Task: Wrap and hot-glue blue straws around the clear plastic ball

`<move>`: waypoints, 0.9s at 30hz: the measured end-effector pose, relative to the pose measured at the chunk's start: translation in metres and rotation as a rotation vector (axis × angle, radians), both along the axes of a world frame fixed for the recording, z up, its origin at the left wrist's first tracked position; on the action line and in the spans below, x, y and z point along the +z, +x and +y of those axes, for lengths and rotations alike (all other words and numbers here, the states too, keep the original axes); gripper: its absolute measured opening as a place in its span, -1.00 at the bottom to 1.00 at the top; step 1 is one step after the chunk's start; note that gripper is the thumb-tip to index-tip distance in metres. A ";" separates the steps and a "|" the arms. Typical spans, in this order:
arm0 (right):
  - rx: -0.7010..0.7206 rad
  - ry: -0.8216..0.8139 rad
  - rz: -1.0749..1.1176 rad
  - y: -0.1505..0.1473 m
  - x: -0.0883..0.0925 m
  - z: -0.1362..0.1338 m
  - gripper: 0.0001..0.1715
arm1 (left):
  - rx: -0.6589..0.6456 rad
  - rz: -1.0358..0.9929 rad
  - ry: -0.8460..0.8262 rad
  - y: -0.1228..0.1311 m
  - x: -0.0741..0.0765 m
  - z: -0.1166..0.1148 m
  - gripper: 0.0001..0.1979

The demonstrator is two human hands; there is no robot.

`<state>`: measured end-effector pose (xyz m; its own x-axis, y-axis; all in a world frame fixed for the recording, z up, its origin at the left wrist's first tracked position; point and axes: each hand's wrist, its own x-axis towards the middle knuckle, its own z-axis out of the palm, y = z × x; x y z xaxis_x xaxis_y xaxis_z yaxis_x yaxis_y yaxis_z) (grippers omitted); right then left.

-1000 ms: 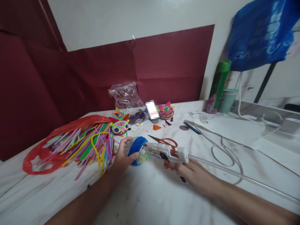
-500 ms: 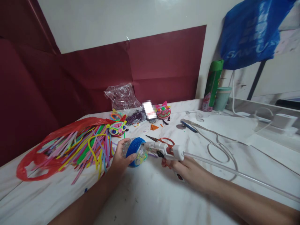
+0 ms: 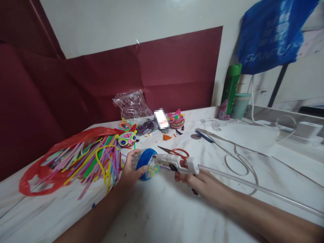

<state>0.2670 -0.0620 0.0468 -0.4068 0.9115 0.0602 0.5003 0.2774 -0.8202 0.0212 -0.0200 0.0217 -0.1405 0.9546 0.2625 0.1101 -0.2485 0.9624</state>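
Note:
My left hand (image 3: 133,170) grips a clear, rounded plastic piece (image 3: 153,169) with a band of blue pipe cleaner (image 3: 145,161) wound round it. In my right hand (image 3: 192,180) is a white hot glue gun (image 3: 177,163), its long clear glue stick (image 3: 243,181) sticking out the back. The gun's nozzle points left and meets or nearly meets the right edge of the blue band; whether it touches I cannot tell. Just behind the gun lie orange-handled scissors (image 3: 178,153).
Left, a red plastic bag (image 3: 32,185) holds many coloured pipe cleaners (image 3: 88,162). Decorated animal-face crafts (image 3: 127,138) and a crumpled clear bag (image 3: 133,104) sit behind. A blue cutter (image 3: 204,136), a cable (image 3: 235,158), a green spray can (image 3: 230,91) and a cup (image 3: 241,106) are to the right.
Almost nothing differs. Both hands, the glue gun and the blue-wrapped piece keep their places; the view has shifted very slightly.

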 end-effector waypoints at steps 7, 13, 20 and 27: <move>0.012 0.015 0.015 0.000 -0.006 0.000 -0.60 | -0.043 0.023 0.035 0.000 -0.001 -0.001 -0.37; 0.052 0.047 -0.010 0.002 -0.005 0.000 -0.62 | -0.040 0.001 0.045 0.002 -0.004 -0.002 -0.38; 0.043 0.081 -0.017 -0.001 -0.006 -0.001 -0.57 | -0.051 0.045 0.013 -0.004 -0.005 0.001 -0.38; 0.003 0.037 -0.039 0.000 -0.007 -0.001 -0.53 | -0.108 0.059 0.029 -0.009 -0.006 0.002 -0.36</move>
<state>0.2672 -0.0626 0.0395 -0.4121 0.9078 0.0776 0.5308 0.3085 -0.7893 0.0125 -0.0180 0.0153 -0.0208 0.9553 0.2950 0.1370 -0.2896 0.9473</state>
